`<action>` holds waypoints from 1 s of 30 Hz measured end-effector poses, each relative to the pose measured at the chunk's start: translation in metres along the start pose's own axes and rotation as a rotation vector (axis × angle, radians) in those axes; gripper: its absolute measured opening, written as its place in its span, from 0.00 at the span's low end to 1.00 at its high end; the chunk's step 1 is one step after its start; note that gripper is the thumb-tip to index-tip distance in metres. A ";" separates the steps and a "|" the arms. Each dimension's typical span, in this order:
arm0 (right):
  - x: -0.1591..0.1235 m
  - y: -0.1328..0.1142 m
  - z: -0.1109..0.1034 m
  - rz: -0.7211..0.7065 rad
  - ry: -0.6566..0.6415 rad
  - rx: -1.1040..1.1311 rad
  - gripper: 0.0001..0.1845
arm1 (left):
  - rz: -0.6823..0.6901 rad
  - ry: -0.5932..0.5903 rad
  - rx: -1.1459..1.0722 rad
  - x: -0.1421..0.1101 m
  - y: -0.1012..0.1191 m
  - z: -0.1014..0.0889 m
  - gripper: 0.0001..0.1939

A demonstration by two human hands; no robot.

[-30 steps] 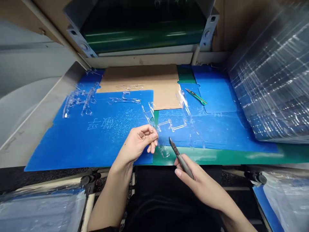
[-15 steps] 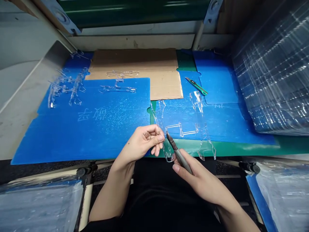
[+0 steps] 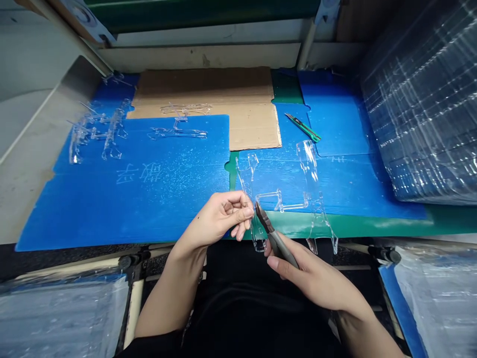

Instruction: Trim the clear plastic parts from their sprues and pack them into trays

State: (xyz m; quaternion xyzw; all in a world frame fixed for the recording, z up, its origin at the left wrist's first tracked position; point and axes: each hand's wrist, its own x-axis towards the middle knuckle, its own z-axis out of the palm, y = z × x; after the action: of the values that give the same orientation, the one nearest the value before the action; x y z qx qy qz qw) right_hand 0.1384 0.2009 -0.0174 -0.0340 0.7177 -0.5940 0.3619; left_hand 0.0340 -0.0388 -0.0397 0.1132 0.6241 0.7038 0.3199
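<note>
At six o'clock, the left hand pinches a clear moulded plastic part steady in curled fingers, while the right hand grips a grey-handled pointed cutter close against its edge.

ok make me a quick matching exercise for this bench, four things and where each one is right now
Things:
1. grey-handled cutters
2. green utility knife
3. clear plastic piece
4. cardboard sheet

Places:
a. partly under a blue plastic sheet
b. gripped in the right hand
c. lying on another blue plastic sheet, right of the cardboard
d. held in the left hand

Pairs: 1-b, 2-c, 3-d, 4-a
</note>
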 end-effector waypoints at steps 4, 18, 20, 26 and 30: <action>-0.001 0.004 0.000 0.007 -0.021 0.057 0.16 | -0.015 -0.034 -0.034 0.000 0.000 0.002 0.18; 0.021 0.056 0.011 -0.014 -0.064 0.842 0.28 | -0.344 0.067 0.612 0.067 0.015 -0.014 0.29; 0.001 0.063 0.013 -0.018 -0.086 0.867 0.27 | -0.301 0.145 1.004 0.075 0.036 -0.022 0.31; -0.039 0.085 0.018 -0.032 -0.129 0.892 0.23 | 0.290 -0.319 1.492 0.160 0.108 0.014 0.16; -0.042 0.084 0.018 -0.073 -0.093 0.898 0.23 | 0.140 -0.874 1.513 0.223 0.106 0.079 0.15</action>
State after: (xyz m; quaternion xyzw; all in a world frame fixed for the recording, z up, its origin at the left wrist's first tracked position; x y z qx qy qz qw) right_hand 0.2116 0.2305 -0.0718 0.0744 0.3702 -0.8568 0.3513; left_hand -0.1264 0.1551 0.0227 0.5926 0.7366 0.0125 0.3256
